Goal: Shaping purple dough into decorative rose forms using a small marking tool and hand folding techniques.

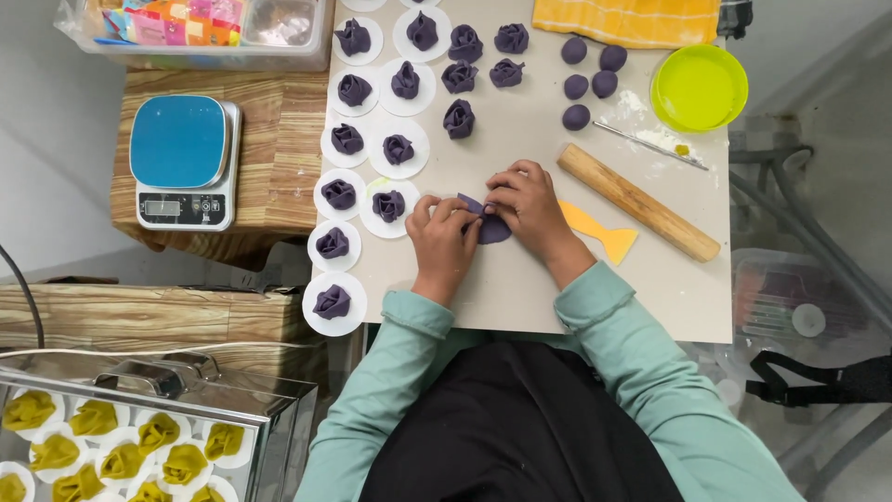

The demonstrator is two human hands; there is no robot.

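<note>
At frame centre, the left hand (443, 244) and right hand (527, 206) pinch a flat purple dough piece (492, 229) together. Fingers narrow, folding its edge. A rolling pin (637, 201) lies right.

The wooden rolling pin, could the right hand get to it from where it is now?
Probably yes. The rolling pin lies just to the right of the right hand, with only bare board and a yellow scraper nearby, nothing across the way. The hand would first have to let go of the purple dough.
</note>
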